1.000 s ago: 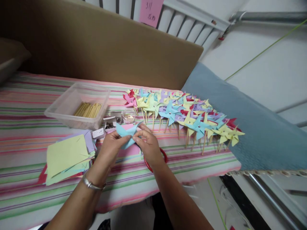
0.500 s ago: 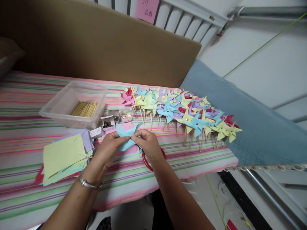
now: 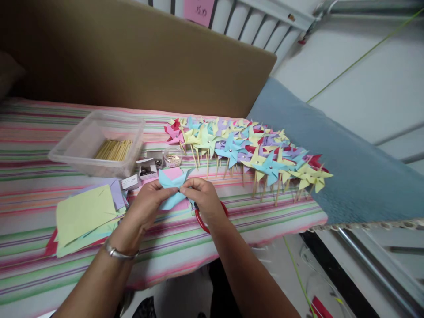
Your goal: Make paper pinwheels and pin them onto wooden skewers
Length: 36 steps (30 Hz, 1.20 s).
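Observation:
A light blue paper pinwheel (image 3: 172,202) is between my hands, some of its blades folded toward the middle. My left hand (image 3: 149,202) pinches it from the left, thumb at the centre. From the right, the thumb and fingertips of my right hand (image 3: 202,194) close on the same centre spot, where a small dark bit shows; what it is I cannot make out. Pink paper (image 3: 182,205) lies under the pinwheel. Red-handled scissors (image 3: 202,223) rest on the cloth, partly hidden beneath my right hand.
Left of my hands lies a stack of coloured paper (image 3: 84,216). Behind it stand a clear plastic bin (image 3: 76,163) of wooden sticks, small boxes of fasteners (image 3: 147,170) and a round clear dish (image 3: 172,157). Many finished pinwheels (image 3: 232,150) fill the right side before a cardboard panel (image 3: 139,62).
Both hands stay at the pinwheel's centre with only slight finger movement. The whole view has shifted a little, so things sit slightly further left.

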Each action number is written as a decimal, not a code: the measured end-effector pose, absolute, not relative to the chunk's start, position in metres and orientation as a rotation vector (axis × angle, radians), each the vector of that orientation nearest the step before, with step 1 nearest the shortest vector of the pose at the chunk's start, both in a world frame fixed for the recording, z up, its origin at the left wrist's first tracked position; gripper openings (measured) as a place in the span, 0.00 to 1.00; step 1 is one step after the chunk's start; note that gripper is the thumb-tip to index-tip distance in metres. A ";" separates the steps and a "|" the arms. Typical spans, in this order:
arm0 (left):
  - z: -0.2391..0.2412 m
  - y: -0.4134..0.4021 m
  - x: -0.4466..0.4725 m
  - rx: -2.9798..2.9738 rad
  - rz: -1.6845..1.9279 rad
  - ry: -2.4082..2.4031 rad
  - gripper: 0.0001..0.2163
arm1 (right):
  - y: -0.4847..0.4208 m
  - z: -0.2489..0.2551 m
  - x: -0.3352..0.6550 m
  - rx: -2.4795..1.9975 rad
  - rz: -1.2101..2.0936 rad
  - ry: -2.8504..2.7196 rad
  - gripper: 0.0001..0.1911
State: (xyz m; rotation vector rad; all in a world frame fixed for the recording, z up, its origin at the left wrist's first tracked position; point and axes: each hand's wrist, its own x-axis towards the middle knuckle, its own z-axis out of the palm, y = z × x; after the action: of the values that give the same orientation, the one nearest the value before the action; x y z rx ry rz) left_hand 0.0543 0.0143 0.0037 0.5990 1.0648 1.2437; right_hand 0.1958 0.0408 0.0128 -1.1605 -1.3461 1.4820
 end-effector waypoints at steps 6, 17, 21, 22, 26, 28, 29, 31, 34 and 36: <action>0.005 0.012 0.054 0.610 1.233 1.043 0.09 | 0.042 0.006 0.196 -1.123 1.539 -1.274 0.06; 0.009 0.012 0.054 0.602 1.207 0.966 0.09 | 0.041 0.011 0.196 -1.100 1.561 -1.248 0.07; 0.008 0.011 0.054 0.600 1.197 0.986 0.10 | 0.041 0.010 0.197 -1.100 1.560 -1.266 0.06; 0.008 0.011 0.054 0.605 1.194 0.984 0.10 | 0.041 0.010 0.198 -1.092 1.562 -1.267 0.06; 0.007 0.011 0.054 0.620 1.190 0.980 0.10 | 0.040 0.011 0.198 -1.062 1.573 -1.261 0.06; 0.006 0.010 0.054 0.624 1.192 0.996 0.10 | 0.040 0.011 0.197 -1.065 1.567 -1.268 0.06; 0.006 0.010 0.054 0.626 1.195 1.002 0.10 | 0.039 0.012 0.197 -1.068 1.561 -1.274 0.06; 0.006 0.010 0.054 0.621 1.204 1.007 0.09 | 0.039 0.014 0.196 -1.066 1.548 -1.283 0.06; 0.007 0.011 0.054 0.601 1.219 0.996 0.09 | 0.039 0.014 0.194 -1.042 1.527 -1.293 0.06; 0.006 0.011 0.054 0.597 1.227 0.980 0.10 | 0.039 0.013 0.193 -1.032 1.475 -1.322 0.07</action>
State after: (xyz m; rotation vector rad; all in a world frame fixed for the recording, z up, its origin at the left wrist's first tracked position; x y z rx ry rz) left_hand 0.0544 0.0111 0.0064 0.5970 0.9795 1.2272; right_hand 0.1933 0.0387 0.0135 -1.0325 -1.3219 1.4753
